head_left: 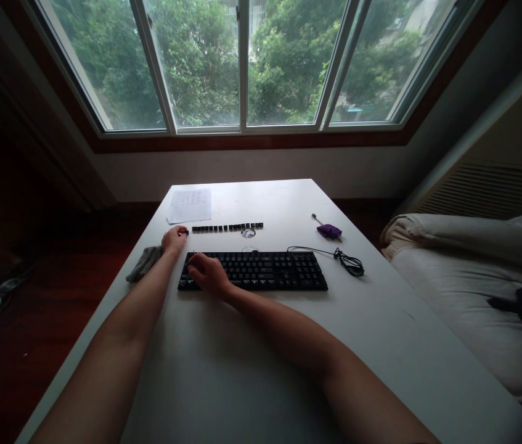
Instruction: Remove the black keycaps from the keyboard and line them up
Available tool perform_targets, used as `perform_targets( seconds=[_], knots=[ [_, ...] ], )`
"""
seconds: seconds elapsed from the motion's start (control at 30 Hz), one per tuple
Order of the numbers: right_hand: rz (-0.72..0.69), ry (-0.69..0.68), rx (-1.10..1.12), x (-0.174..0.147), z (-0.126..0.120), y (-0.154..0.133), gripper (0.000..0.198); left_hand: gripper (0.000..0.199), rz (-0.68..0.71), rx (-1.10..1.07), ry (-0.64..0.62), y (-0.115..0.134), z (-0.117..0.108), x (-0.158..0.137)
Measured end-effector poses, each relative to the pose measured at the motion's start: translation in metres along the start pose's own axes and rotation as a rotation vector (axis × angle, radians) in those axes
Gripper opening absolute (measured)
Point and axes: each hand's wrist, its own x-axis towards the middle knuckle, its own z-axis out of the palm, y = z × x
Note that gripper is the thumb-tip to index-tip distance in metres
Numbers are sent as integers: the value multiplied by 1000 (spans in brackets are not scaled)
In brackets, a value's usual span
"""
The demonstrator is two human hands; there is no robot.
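A black keyboard (pixel 265 271) lies across the white table. My right hand (pixel 209 272) is over its left end, fingers curled together; whatever they hold, if anything, is too small to make out. Beyond the keyboard, loose black keycaps (pixel 227 227) stand in a row. At the row's left end, my left hand (pixel 174 239) pinches a small dark piece that looks like a keycap (pixel 187 232). Below that hand lies a grey cloth (pixel 144 264), partly behind the forearm. A small clear round piece (pixel 248 234) sits just in front of the row.
Papers (pixel 190 205) lie at the table's far left. A purple cloth-like bundle (pixel 330 231) with a thin stick is at the right, above the keyboard's coiled cable (pixel 350 264). A pale sofa (pixel 450 271) stands along the table's right side. Windows are ahead.
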Motion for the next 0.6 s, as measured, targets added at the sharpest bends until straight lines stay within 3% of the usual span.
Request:
perform_targets(
  seconds=[0.3,0.43,0.6],
  knots=[
    [23,3,37,1,0,-1,18,38,29,-42,84,5,-6,-13],
    [4,100,171,8,-6,-3,22,34,18,-118,131,7,-11,-30],
    [18,236,173,26,-17,7,22,24,68,-319,-86,3,-19,-57]
  ],
)
